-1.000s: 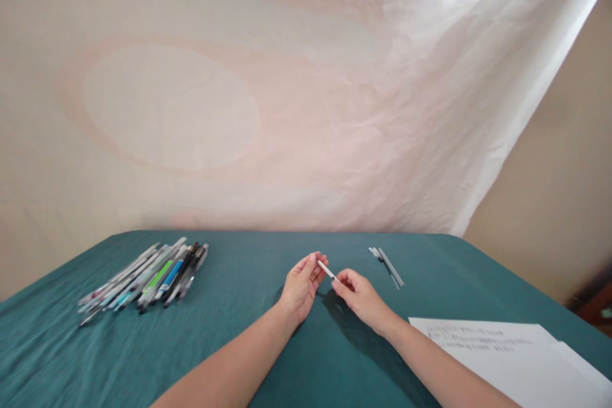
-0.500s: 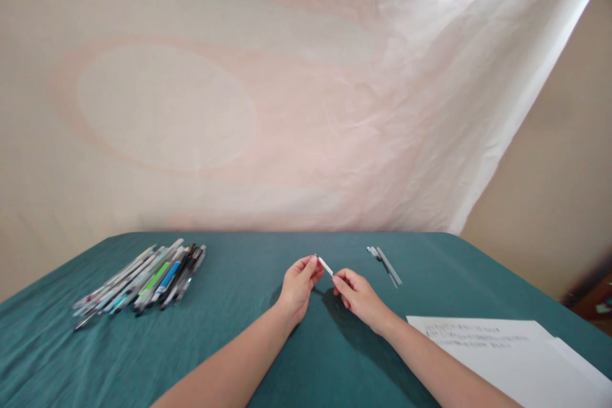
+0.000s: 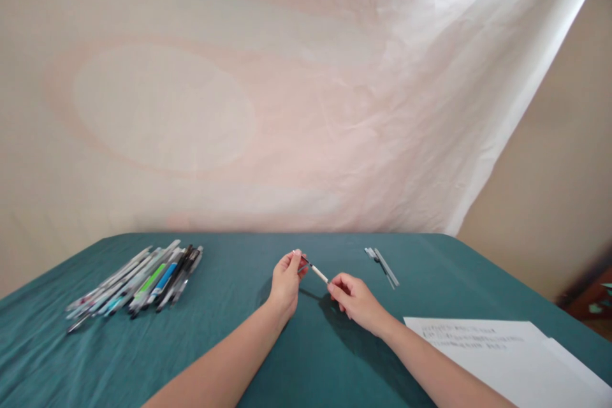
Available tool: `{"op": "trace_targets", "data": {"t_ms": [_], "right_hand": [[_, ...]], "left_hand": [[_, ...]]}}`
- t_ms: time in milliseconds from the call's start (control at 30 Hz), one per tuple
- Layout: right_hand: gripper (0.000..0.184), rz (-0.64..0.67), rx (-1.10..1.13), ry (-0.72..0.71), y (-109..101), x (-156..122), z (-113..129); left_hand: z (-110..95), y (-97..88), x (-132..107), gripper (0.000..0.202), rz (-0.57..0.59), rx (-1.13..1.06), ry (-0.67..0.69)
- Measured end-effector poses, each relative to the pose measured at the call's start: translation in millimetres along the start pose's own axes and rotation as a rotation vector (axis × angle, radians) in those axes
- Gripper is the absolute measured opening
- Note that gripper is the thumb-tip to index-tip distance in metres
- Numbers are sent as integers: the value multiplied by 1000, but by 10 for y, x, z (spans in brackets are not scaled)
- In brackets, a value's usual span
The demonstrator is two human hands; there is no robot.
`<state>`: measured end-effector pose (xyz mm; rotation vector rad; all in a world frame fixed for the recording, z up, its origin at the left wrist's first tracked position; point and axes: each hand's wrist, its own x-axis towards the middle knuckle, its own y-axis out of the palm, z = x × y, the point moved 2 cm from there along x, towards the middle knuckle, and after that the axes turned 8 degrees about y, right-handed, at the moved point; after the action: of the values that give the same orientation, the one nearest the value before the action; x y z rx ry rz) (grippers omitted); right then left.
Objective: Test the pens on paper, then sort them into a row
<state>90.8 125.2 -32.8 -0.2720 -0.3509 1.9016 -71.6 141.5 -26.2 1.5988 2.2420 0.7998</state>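
Above the middle of the teal table, my two hands hold a thin white pen (image 3: pixel 317 273) between them. My left hand (image 3: pixel 285 282) is closed, pinching the pen's far end, where a short dark part shows. My right hand (image 3: pixel 354 300) is closed on the pen's near end. The pen slants from upper left to lower right, a little above the cloth.
A pile of several pens (image 3: pixel 136 282) lies at the left of the teal tablecloth (image 3: pixel 224 338). Two pens (image 3: pixel 382 265) lie at the back right. White printed sheets of paper (image 3: pixel 502 357) sit at the near right corner. A pale draped sheet (image 3: pixel 287 95) hangs behind.
My hands have drawn slightly apart and shifted left. A dark part now shows between the left fingers and the white barrel, so more of the pen is visible.
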Motion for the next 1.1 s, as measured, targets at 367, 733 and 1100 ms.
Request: {"op": "trace_targets", "data": {"t_ms": [367,733,1100], "right_hand": [[26,-230,-629,-46,-411,35,81],[20,-418,-1118,296,-1027,70,-114],[18,-437,-1122,267,-942,115,-205]], "left_hand": [[-238,-400,462,13,-391,-75,103],[-33,4,-9,23,-58,-63,-85],[92,55,-153,25,77,-41,-163]]}}
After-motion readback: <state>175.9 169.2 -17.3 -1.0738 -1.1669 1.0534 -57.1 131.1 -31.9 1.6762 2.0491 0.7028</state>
